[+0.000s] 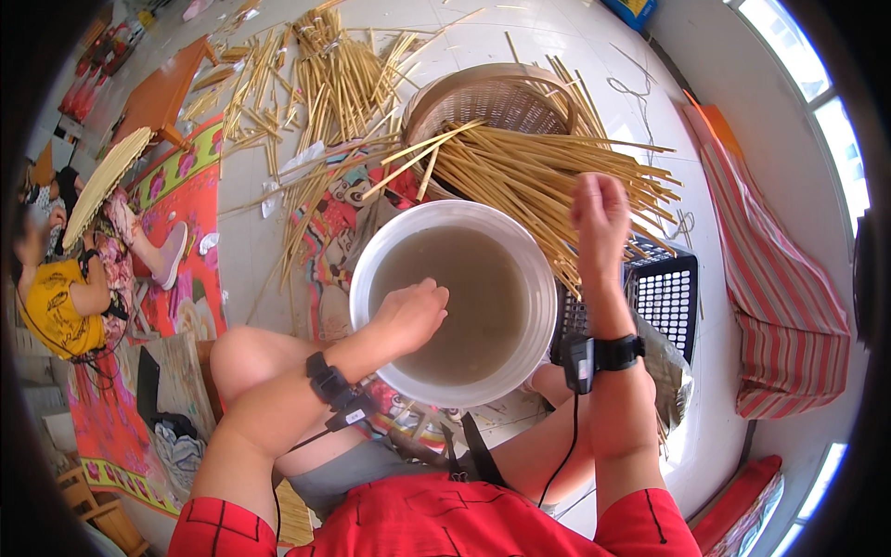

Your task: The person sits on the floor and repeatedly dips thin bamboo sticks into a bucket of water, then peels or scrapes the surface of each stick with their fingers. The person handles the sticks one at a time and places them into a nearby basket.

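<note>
A white plastic bucket (543, 306) of cloudy, brownish water stands before me between my knees. My left hand (412, 315) is over the water at the bucket's left side, its fingers curled; whether it holds anything does not show. Raised to the right of the bucket, my right hand (600, 202) has its fingers bent together near the ends of a heap of straw-coloured stalks (515, 167). Nothing can be made out clearly between its fingers. The stalks lie across a woven basket (431, 111) with an arched handle, beyond the bucket. Both wrists wear black straps with small devices.
A black plastic crate (665, 299) sits right of the bucket. More stalk bundles (334, 76) and loose stalks are spread over the tiled floor. At the left, another person in a yellow top (66, 303) holds a round, pale plaited piece (104, 188). Striped cloth (773, 299) lies along the right wall.
</note>
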### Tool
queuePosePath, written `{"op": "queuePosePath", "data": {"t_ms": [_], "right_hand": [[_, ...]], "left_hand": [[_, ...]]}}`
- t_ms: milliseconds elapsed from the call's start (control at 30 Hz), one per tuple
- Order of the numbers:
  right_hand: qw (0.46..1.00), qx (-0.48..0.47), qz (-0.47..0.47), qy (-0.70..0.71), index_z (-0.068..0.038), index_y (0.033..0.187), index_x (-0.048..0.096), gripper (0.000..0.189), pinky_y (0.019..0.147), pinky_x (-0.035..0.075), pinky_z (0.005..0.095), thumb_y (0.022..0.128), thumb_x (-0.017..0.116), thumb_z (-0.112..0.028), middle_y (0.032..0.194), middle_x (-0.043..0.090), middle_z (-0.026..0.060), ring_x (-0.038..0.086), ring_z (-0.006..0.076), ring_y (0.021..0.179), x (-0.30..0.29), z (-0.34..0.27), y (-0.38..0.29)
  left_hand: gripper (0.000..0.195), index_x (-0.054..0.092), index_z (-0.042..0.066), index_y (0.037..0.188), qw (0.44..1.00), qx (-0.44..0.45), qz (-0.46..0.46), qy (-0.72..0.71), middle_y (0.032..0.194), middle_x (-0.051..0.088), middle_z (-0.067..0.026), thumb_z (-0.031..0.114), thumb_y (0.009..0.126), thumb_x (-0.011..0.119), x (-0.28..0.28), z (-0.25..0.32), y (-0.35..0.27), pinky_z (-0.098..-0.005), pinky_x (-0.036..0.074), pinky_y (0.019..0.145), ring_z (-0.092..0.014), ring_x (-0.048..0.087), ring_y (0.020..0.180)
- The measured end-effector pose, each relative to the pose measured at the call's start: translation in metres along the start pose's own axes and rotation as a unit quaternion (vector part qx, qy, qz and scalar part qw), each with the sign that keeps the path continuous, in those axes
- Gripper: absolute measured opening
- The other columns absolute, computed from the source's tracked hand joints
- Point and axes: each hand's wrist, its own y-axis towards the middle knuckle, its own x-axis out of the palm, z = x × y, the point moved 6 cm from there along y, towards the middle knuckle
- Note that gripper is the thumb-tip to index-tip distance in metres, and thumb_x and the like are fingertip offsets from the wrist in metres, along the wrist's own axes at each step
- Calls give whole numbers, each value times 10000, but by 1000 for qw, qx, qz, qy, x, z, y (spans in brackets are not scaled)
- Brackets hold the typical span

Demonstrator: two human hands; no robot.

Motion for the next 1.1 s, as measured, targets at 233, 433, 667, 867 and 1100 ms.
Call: {"op": "queuePosePath", "data": {"t_ms": [233, 433, 667, 867, 1100], "right_hand": [[934, -24, -281, -219, -43, 901, 564, 193, 607, 482, 377, 714, 598, -7, 718, 592, 132, 586, 261, 646, 72, 28, -84], [868, -190, -281, -361, -45, 972, 564, 262, 678, 529, 432, 721, 633, -66, 836, 653, 166, 653, 356, 806, 74, 21, -118], [852, -65, -341, -393, -31, 934, 553, 227, 708, 521, 429, 729, 635, -84, 929, 589, 172, 618, 346, 881, 82, 27, -103], [913, -95, -259, -300, -39, 1030, 585, 323, 728, 524, 422, 717, 650, -90, 954, 607, 150, 629, 335, 848, 70, -9, -84], [962, -87, -128, -227, -20, 1031, 633, 256, 698, 534, 334, 813, 689, -142, 959, 664, 123, 655, 215, 785, -32, -93, -40]], "left_hand": [[153, 510, 42, 876, 991, -9, 133, 10, 840, 556, -150, -15, 742, 558, -29, 10, 10, -477, 461, 632, -378, 570, 811], [352, 536, 43, 984, 979, 8, 161, 128, 998, 556, -152, -54, 666, 653, -40, 32, 5, -470, 428, 851, -349, 545, 960], [259, 555, 50, 1086, 984, -95, -58, 142, 1140, 544, -133, 55, 829, 526, -27, 14, 13, -448, 336, 1033, -280, 493, 1159], [339, 545, 39, 1134, 975, 67, 77, 199, 1290, 455, -209, 98, 804, 600, -11, 11, 1, -509, 274, 1075, -369, 415, 1240], [384, 566, 35, 1139, 994, 42, -51, 92, 1351, 400, -254, 146, 788, 676, 1, 14, 9, -523, 275, 1069, -411, 381, 1261]]}}
